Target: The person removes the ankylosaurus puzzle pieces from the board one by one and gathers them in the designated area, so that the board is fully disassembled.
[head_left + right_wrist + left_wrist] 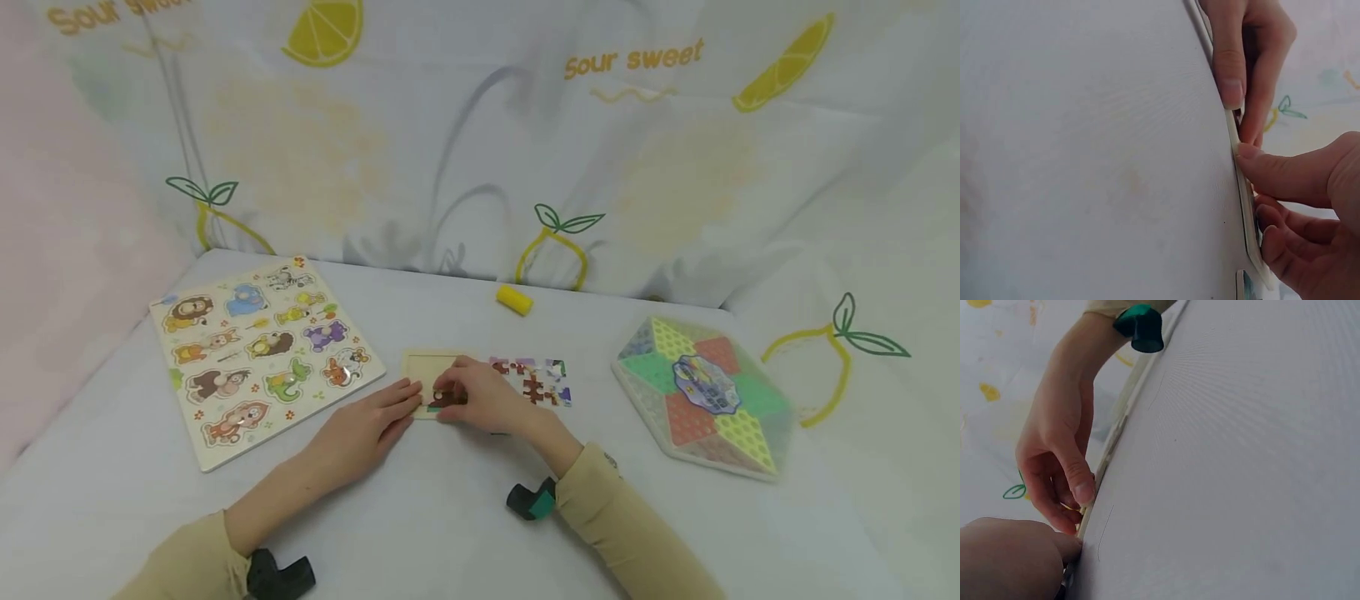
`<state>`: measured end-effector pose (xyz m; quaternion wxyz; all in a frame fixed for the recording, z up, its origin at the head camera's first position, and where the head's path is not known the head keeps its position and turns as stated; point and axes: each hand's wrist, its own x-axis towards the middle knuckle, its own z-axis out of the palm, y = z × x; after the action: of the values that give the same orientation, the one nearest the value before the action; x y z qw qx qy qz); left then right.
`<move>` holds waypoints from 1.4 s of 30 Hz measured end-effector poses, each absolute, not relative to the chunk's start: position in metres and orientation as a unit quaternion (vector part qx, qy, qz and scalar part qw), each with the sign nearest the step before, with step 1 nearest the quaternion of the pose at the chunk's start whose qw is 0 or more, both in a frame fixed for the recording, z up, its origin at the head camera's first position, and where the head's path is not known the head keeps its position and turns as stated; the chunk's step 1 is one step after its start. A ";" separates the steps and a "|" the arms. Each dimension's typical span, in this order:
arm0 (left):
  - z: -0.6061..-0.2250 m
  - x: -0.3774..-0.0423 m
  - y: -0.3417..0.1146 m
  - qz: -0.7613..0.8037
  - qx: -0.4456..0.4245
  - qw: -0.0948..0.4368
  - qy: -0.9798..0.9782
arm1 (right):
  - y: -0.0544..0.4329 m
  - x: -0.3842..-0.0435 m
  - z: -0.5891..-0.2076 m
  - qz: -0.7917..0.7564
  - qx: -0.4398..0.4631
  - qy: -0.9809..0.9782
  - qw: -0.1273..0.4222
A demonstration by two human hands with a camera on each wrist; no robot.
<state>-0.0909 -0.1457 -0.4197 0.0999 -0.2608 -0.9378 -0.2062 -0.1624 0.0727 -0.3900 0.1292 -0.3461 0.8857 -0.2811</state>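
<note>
A small wooden puzzle tray (414,360) lies mid-table, with dark brown puzzle pieces (441,398) in its lower part. My left hand (367,425) rests on the tray's left side, fingers fairly straight; in the right wrist view the left thumb (1231,92) lies along the near edge. My right hand (487,396) is over the tray, thumb and index finger pinching at a brown piece; the hand hides much of it. In the left wrist view the right hand (1063,444) has its fingers bent down at the tray. Several loose jigsaw pieces (532,387) lie right of the tray.
At the left lies a big animal peg board (247,344). A clear hexagonal box (705,392) with coloured triangles stands at the right. A yellow cylinder (514,300) lies behind the tray, near the patterned cloth backdrop (420,150).
</note>
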 end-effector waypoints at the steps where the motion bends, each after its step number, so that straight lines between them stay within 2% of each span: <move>1: -0.420 -0.091 -0.146 -0.204 -0.260 0.098 -0.939 | 0.072 -0.162 -0.390 -0.280 -0.344 0.887 0.130; 26: -0.419 -0.093 -0.148 -0.215 -0.247 0.070 -0.942 | 0.073 -0.162 -0.393 -0.291 -0.358 0.874 0.151; 34: -0.422 -0.093 -0.149 -0.218 -0.259 0.093 -0.936 | 0.073 -0.162 -0.391 -0.289 -0.364 0.873 0.149; 42: -0.421 -0.094 -0.149 -0.217 -0.257 0.089 -0.938 | 0.073 -0.163 -0.391 -0.295 -0.365 0.870 0.149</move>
<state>-0.0937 -0.1494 -0.4213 0.0887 -0.2571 -0.9375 -0.2170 -0.1627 0.0728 -0.3910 0.1491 -0.3649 0.8703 -0.2953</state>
